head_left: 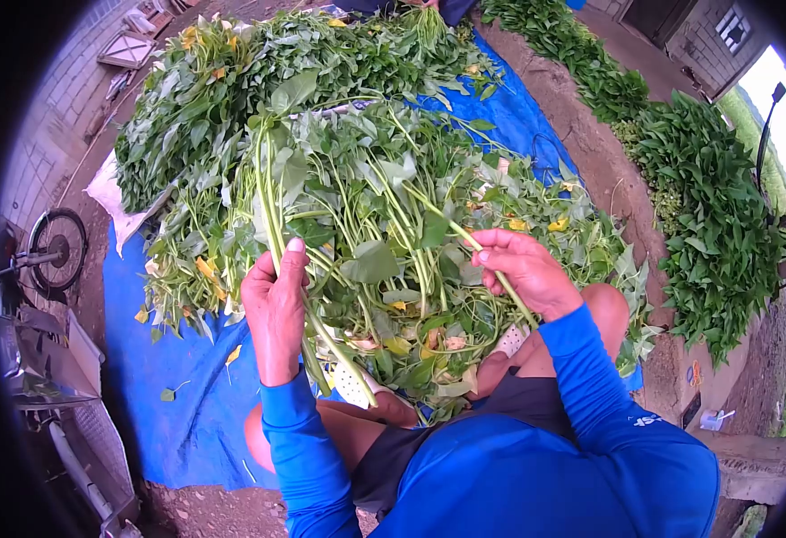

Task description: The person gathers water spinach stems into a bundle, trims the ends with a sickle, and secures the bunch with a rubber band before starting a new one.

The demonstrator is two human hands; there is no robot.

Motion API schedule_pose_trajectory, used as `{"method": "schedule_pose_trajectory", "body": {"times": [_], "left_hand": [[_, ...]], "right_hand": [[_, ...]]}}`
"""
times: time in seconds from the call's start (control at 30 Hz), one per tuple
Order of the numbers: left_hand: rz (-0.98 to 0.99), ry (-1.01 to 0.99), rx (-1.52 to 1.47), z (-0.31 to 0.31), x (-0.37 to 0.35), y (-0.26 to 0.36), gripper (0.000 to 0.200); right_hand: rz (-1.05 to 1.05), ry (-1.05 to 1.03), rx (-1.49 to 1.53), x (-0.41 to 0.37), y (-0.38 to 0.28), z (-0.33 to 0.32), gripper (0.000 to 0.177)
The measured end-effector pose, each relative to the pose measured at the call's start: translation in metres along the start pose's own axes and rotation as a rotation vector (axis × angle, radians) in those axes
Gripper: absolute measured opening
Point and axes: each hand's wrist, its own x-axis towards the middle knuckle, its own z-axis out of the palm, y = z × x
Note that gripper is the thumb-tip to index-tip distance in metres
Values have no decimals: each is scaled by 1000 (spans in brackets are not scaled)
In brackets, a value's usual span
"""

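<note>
My left hand [275,309] is closed around a few long green leafy stems [267,193]. Their leaves point away from me, and the cut ends hang below my wrist. Between the thumb and fingers of my right hand [532,276] is a single leafy stem [451,222], slanting from upper left to lower right. Beneath and beyond both hands spreads a heap of leafy greens [370,300], with some yellowed leaves among it. The far tip of the right-hand stem overlaps the heap, so its leaf is hard to pick out.
A blue tarp [164,368] lies under the greens. Farther back rises a bigger leafy pile [204,117], where another person's hand [424,4] shows. More greens [707,215] line the ledge at right. A wheel [58,254] and metal vehicle parts stand at left.
</note>
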Motion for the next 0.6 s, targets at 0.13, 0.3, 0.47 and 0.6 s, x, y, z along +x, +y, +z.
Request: {"method": "schedule_pose_trajectory", "body": {"times": [0.13, 0.3, 0.47, 0.6], "left_hand": [[-6, -22, 6, 3, -9, 3, 35], [-2, -71, -39, 6, -14, -7, 34], [8, -67, -89, 27, -19, -26, 32], [22, -90, -135, 46, -27, -28, 32]], "right_hand": [[77, 154, -165, -7, 21, -20, 23], [-74, 154, 41, -26, 18, -25, 24], [-160, 192, 131, -21, 46, 13, 19], [-224, 152, 120, -13, 66, 42, 24]]}}
